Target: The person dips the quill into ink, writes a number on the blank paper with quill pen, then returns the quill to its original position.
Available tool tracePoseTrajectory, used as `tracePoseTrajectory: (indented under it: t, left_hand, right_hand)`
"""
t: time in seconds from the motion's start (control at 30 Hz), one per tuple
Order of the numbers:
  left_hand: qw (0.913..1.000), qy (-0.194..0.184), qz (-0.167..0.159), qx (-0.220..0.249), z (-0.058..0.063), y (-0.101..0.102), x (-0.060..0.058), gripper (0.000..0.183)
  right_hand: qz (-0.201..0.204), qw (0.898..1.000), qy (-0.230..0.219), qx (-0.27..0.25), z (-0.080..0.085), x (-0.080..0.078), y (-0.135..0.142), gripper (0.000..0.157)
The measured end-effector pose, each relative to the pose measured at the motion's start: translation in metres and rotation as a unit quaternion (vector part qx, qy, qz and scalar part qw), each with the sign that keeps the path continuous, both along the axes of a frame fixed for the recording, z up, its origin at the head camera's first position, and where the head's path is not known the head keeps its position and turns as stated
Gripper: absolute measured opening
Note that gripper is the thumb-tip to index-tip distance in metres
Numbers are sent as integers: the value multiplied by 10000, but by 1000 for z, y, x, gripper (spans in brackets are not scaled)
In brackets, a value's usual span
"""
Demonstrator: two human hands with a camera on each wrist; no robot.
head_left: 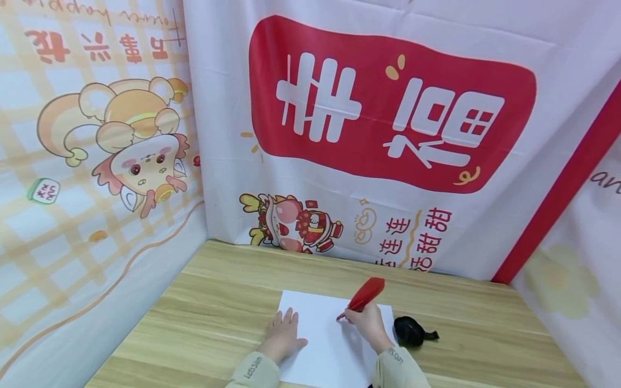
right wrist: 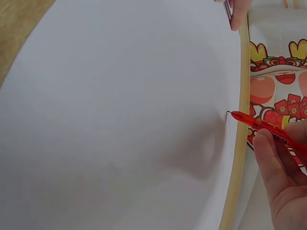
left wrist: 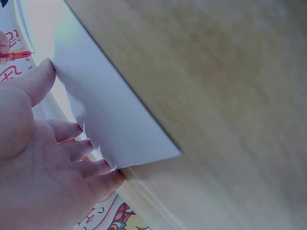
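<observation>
A white sheet of paper (head_left: 317, 345) lies on the wooden table. My right hand (head_left: 367, 323) pinches a red pen (right wrist: 261, 125) whose top flares into a red feather shape (head_left: 367, 292). The pen's dark tip meets the paper in the right wrist view, and a thin, faint line shows beside it. My left hand (head_left: 285, 338) rests on the sheet's left edge with fingers spread. From the left wrist view, the left fingertips (left wrist: 112, 167) reach the paper's edge near a corner.
Right of the paper sits a black rounded object (head_left: 409, 331) with a tail-like end. Printed cloths hang behind the table (head_left: 233, 285) and along its sides; the back cloth (head_left: 310, 178) meets the far edge.
</observation>
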State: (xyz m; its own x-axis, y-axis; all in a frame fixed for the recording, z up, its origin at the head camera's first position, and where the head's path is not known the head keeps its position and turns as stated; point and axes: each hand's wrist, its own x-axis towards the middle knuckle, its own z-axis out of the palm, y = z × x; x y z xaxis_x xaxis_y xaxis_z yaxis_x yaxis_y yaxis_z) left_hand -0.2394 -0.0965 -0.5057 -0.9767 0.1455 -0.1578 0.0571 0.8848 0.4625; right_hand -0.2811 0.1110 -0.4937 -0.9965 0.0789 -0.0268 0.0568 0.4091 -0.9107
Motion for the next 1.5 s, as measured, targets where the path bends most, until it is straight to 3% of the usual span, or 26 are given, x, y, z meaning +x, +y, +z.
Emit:
tracePoseTrajectory:
  t: [1.13, 1.5]
  left_hand:
    - [9999, -69, 56, 124, 3, 1, 3, 68]
    - [9999, -108, 58, 98, 4, 2, 2, 68]
  right_hand:
    - [435, 9989, 101, 129, 3, 19, -1, 15]
    - [576, 9982, -65, 163, 4, 24, 1, 18]
